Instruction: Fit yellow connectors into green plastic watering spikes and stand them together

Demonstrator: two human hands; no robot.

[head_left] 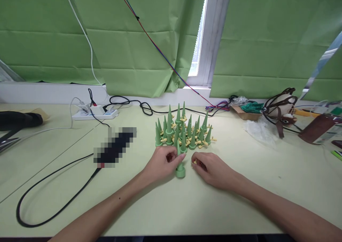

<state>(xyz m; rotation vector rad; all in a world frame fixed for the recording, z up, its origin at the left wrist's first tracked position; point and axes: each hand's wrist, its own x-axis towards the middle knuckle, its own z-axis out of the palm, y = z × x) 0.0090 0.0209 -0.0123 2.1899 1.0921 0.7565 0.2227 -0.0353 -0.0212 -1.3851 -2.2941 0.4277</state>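
Pale green desk [240, 199], bare toward near edge. Green curtains [133, 49] behind. Black cable [53, 185] looping left; power strip [93, 112] far left; clutter far right. Cluster of green cones [184, 131] just beyond hands. Left hand [162, 161] pinching upright green cone [180, 165]; right hand [211, 169] curled on small yellow piece [194, 161].

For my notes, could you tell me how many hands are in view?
2: the left hand touches a green cone standing alone, and the right hand pinches a small yellow piece beside it.
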